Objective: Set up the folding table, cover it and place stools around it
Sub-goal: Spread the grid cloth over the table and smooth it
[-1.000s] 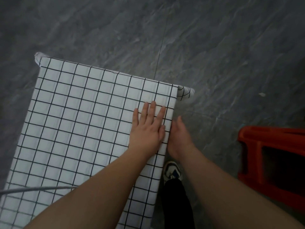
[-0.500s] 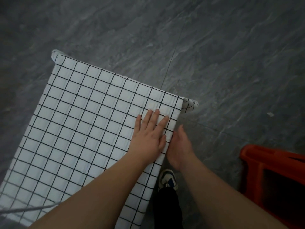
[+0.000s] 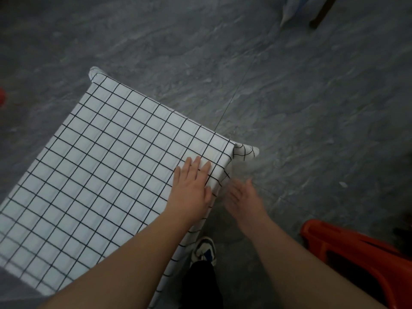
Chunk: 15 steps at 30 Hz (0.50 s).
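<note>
Head view shows the left hand (image 3: 191, 188) pressed flat, fingers straight, on the checked tablecloth (image 3: 107, 166) covering the folding table near its corner. Beside the hanging edge, the right hand (image 3: 243, 197) is blurred, fingers loosely spread, holding nothing. An orange stool (image 3: 356, 253) stands on the grey floor (image 3: 289, 97) to the right.

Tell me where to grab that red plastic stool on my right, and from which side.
Probably the top edge of the red plastic stool, taken from your right with the right hand, which is open and holds nothing. The stool looks tipped on its side, showing a long bare rim. The left hand lies flat on the checked tablecloth.
</note>
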Tool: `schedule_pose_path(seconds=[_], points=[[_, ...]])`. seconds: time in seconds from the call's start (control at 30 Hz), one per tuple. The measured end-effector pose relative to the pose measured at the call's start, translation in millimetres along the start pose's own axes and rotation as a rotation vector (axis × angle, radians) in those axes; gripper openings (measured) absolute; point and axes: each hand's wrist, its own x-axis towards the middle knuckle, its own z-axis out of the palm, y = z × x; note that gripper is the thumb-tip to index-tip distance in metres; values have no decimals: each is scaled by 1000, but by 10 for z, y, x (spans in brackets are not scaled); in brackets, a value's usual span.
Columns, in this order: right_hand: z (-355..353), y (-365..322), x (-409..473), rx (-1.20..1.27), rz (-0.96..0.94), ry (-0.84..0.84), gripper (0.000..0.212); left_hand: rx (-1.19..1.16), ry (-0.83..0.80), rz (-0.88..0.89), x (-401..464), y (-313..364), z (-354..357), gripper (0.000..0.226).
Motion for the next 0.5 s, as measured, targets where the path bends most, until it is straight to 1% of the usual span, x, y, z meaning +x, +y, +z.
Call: schedule_pose_path(seconds=[0.07, 0.13, 0.2, 0.23, 0.33, 0.4, 0.5], points=[[-24, -79, -100, 9, -37, -15, 60, -7, 12, -18, -76, 50, -29, 63], [-33, -159, -191, -23, -113, -14, 50, -10, 42, -30, -132, 105, -67, 64], [-41, -213, -209, -176, -242, 57, 26, -46, 77, -53, -190, 170, -111, 65], [-66, -234, -220, -266, -328, 97, 24, -58, 86, -59, -208, 203, -127, 65], [-145, -412, -194, -659, -531, 131, 46, -64, 84, -74, -147, 289, -127, 68], [-164, -618, -83, -925, -590, 135, 52, -41, 90, -107, -22, 323, -54, 72], [-176, -917, 358, -1196, -717, 70, 54, -21, 117, -203, 264, 372, 103, 84]])
